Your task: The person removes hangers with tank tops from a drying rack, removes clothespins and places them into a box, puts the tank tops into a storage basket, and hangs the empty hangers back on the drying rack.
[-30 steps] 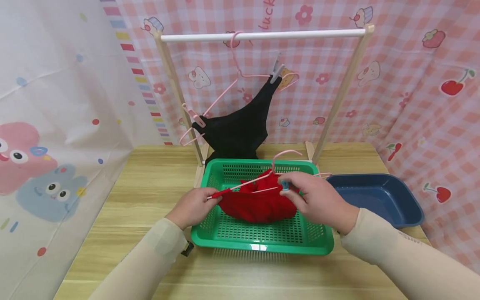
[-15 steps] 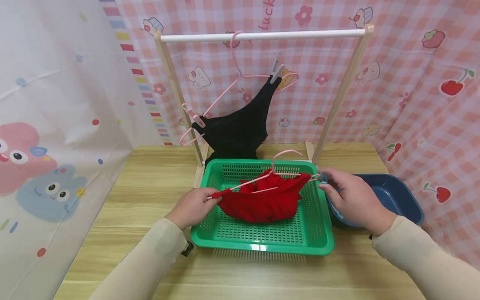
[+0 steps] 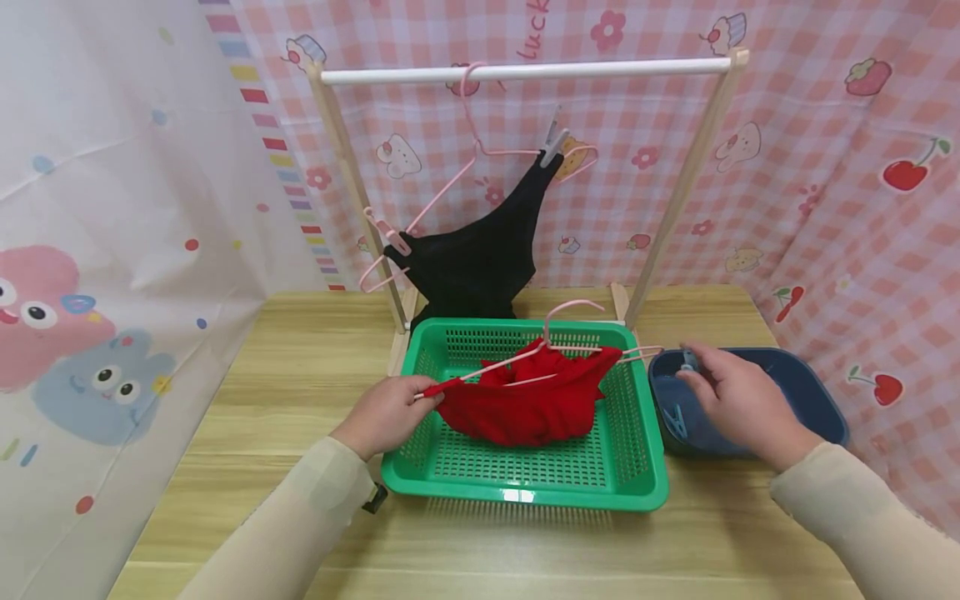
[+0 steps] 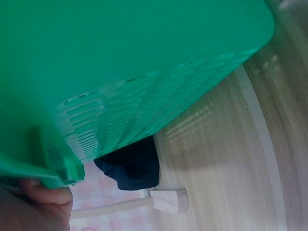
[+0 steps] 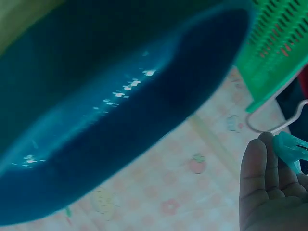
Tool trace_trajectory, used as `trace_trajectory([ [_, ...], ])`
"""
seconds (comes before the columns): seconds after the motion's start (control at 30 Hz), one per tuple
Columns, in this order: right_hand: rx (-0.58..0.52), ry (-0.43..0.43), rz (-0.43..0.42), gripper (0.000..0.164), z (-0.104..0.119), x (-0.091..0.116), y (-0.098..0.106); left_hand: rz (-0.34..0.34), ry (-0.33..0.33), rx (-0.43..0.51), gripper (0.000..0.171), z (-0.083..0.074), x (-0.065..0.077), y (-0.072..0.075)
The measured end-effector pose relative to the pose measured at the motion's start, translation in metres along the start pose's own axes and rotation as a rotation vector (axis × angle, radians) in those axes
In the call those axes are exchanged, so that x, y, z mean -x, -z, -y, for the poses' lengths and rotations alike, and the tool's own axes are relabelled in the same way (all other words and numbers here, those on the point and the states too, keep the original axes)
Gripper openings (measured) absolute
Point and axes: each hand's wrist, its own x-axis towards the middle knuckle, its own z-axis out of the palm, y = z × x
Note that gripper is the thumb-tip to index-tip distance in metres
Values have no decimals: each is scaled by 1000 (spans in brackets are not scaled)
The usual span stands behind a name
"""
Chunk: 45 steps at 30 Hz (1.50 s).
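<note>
My left hand [image 3: 386, 414] pinches the left end of a pink hanger [image 3: 501, 364] together with the edge of a red garment [image 3: 517, 412]. The garment hangs on the hanger inside a green basket [image 3: 525, 493]; its right corner is on the hanger's right arm. My right hand [image 3: 738, 400] holds a blue clothespin [image 3: 689, 361] between thumb and fingers, above the near-left part of a dark blue basin [image 3: 817, 408]. Close up in the right wrist view, that clothespin [image 5: 291, 147] lies at the fingertips. Another blue clothespin [image 3: 677, 421] lies in the basin. In the left wrist view, the basket hides the garment.
Behind the basket stands a wooden rack with a white rod [image 3: 525, 73]. From it a pink hanger [image 3: 442, 196] carries a black garment [image 3: 480, 258], fastened by a pink clothespin [image 3: 388, 232] and a grey clothespin [image 3: 553, 146]. The wooden table [image 3: 277, 400] extends left and in front.
My right hand has moved right with the blue clothespin, from the middle of the hanger past its right end to over the basin. The left hand has stayed put.
</note>
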Motion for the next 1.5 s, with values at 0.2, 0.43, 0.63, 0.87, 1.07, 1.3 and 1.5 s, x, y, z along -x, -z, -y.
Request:
trace_trajectory([
  [0.2,7,-71,103,49,-16,4,-7,-3,-5,-2,18,1,0,0],
  [0.43,4,-111,192,53,-36,9,-21,-3,-5,-7,18,1,0,0],
  [0.63,33,-82,185,52,-46,12,-29,-2,0,-4,18,1,-1,0],
  [0.87,53,-38,161,50,-53,16,-36,-1,4,-1,19,1,-1,0],
  [1.07,73,-55,195,48,-58,19,-40,2,2,4,19,1,-1,0],
  [1.3,67,-85,251,46,-63,17,-43,6,13,7,19,1,0,0],
  [1.5,69,-95,277,43,-64,15,-44,7,9,7,19,1,0,1],
])
